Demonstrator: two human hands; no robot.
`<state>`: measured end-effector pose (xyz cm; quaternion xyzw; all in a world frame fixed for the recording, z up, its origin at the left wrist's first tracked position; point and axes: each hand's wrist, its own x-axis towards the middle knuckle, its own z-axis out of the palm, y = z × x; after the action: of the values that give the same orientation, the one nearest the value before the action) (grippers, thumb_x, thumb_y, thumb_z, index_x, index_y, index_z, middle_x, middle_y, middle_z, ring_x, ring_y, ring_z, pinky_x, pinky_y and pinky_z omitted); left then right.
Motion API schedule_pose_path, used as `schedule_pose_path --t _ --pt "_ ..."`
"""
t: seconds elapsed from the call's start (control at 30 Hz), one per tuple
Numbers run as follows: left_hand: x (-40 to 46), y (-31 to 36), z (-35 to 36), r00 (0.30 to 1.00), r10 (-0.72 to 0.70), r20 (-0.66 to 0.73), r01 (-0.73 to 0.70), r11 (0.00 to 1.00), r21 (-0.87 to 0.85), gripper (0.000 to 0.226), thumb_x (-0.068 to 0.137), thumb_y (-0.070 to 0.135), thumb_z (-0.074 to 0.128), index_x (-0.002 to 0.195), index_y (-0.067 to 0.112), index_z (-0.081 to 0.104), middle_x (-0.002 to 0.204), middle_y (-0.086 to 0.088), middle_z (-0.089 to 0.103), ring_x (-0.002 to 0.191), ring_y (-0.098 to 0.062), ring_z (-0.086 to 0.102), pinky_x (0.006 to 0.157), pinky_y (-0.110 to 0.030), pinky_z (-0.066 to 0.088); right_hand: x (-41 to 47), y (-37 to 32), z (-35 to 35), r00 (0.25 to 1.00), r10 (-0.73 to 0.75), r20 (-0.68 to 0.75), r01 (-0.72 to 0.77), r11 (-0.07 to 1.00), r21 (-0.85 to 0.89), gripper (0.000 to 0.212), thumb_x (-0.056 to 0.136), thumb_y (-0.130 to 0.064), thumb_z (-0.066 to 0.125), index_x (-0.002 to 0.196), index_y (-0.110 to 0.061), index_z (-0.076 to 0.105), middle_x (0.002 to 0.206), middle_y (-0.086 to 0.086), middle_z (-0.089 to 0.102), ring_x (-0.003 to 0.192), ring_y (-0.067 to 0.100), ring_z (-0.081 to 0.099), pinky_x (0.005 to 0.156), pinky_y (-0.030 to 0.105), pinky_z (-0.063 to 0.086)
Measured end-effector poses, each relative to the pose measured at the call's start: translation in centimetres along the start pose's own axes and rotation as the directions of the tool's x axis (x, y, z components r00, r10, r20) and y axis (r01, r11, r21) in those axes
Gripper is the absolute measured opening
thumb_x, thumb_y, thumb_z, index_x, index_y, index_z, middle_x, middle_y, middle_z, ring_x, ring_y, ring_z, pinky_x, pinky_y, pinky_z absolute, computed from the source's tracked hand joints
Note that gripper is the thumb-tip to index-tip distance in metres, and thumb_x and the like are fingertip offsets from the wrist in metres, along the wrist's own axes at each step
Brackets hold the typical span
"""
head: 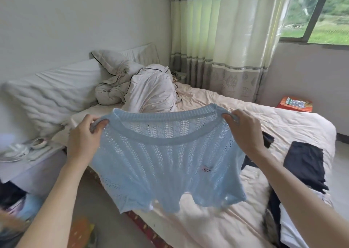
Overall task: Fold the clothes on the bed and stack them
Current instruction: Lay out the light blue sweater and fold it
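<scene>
Aloft, blue knit top (166, 164), left hand (84, 136), right hand (243, 130) gripping

Single head cam, wide-angle, worn by the person standing at the bed's (245, 115) near-left edge. Faces forward and down across the mattress toward the far corner with curtain (222, 40) and window (324, 17). Close range: forearms enter from the bottom edge. No second view to overlap.
</scene>
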<state>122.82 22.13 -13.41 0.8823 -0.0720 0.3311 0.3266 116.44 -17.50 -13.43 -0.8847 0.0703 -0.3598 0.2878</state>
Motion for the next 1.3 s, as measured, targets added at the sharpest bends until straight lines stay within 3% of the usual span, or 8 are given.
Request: schedule_pose_path --t 0.1,0.2,0.4,0.6,0.77,1.03,1.17,1.3 --pt "-1.5 0.1 -1.7 0.999 0.014 -0.033 -0.014 1.000 0.022 0.027 0.086 0.031 0.068 0.076 0.014 0.050 0.057 0.006 0.045 0.056 -0.024 0.045 0.054 -0.033 0.033 -1.3 -0.5 0.0 1.000 0.023 0.002 -0.023 1.000 0.012 0.031 0.092 -0.031 0.059 0.068 -0.013 0.050 0.061 -0.004 0.044 0.060 0.022 0.042 0.057 0.033 0.020" --pt "-5.0 -1.2 -1.9 0.992 -0.111 0.063 0.111 0.994 0.005 0.031 0.087 0.032 0.066 0.071 0.014 0.048 0.053 0.007 0.042 0.050 -0.015 0.042 0.049 -0.034 0.031 -4.0 -0.4 1.8 0.981 0.136 0.140 -0.142 0.989 0.033 0.032 0.092 -0.033 0.058 0.068 -0.016 0.047 0.058 -0.008 0.044 0.060 0.022 0.043 0.051 0.034 0.026" --pt "-8.9 -6.4 -2.7 0.919 -0.316 0.234 0.306 0.949 0.080 0.024 0.088 0.041 0.063 0.083 0.018 0.056 0.060 0.007 0.049 0.055 -0.014 0.046 0.050 -0.030 0.033 -7.2 -1.7 6.7 0.911 0.174 0.374 -0.167 0.985 -0.051 0.032 0.093 -0.035 0.056 0.090 -0.004 0.063 0.084 0.013 0.061 0.080 0.033 0.056 0.066 0.036 0.035" --pt "-5.5 -11.7 -3.2 0.868 -0.332 0.370 0.319 0.943 0.099 0.022 0.088 0.039 0.063 0.085 0.018 0.059 0.071 0.004 0.058 0.064 -0.013 0.053 0.052 -0.028 0.035 -5.9 -4.7 12.0 0.928 0.163 0.336 -0.130 0.984 -0.119 0.036 0.094 -0.039 0.055 0.091 -0.004 0.063 0.079 0.016 0.066 0.077 0.036 0.060 0.065 0.037 0.039" --pt "-0.5 -15.7 -1.0 0.858 -0.308 0.411 0.323 0.946 0.034 0.022 0.089 0.035 0.063 0.084 0.014 0.060 0.077 -0.002 0.060 0.070 -0.019 0.053 0.057 -0.026 0.036 -3.3 -6.0 17.3 0.958 0.199 0.207 -0.158 0.967 -0.200 0.034 0.094 -0.039 0.053 0.089 -0.007 0.064 0.079 0.015 0.067 0.083 0.035 0.060 0.089 0.042 0.033" --pt "10.2 -20.7 7.9 0.863 -0.280 0.420 0.306 0.952 0.006 0.017 0.091 0.031 0.060 0.087 0.015 0.056 0.077 0.003 0.056 0.074 -0.020 0.052 0.058 -0.028 0.036 5.1 -5.0 26.5 0.965 0.217 0.144 -0.176 0.950 -0.258 0.034 0.095 -0.040 0.049 0.094 -0.009 0.062 0.094 0.016 0.067 0.093 0.032 0.058 0.087 0.038 0.026" --pt "15.1 -24.4 15.4 0.861 -0.315 0.399 0.344 0.939 -0.001 0.014 0.091 0.030 0.060 0.088 0.016 0.059 0.080 0.003 0.058 0.077 -0.021 0.053 0.063 -0.031 0.035 10.2 -1.5 33.9 0.924 0.295 0.244 -0.242 0.944 -0.226 0.032 0.097 -0.036 0.049 0.102 -0.006 0.060 0.103 0.018 0.064 0.097 0.035 0.056 0.092 0.043 0.035" --pt "18.2 -29.6 25.4 0.802 -0.403 0.440 0.414 0.907 0.075 0.017 0.092 0.028 0.060 0.094 0.011 0.062 0.088 -0.001 0.059 0.082 -0.023 0.053 0.068 -0.029 0.034 13.7 4.8 43.8 0.813 0.418 0.406 -0.366 0.909 -0.201 0.027 0.095 -0.027 0.054 0.109 -0.005 0.060 0.110 0.019 0.064 0.102 0.037 0.057 0.084 0.040 0.040"
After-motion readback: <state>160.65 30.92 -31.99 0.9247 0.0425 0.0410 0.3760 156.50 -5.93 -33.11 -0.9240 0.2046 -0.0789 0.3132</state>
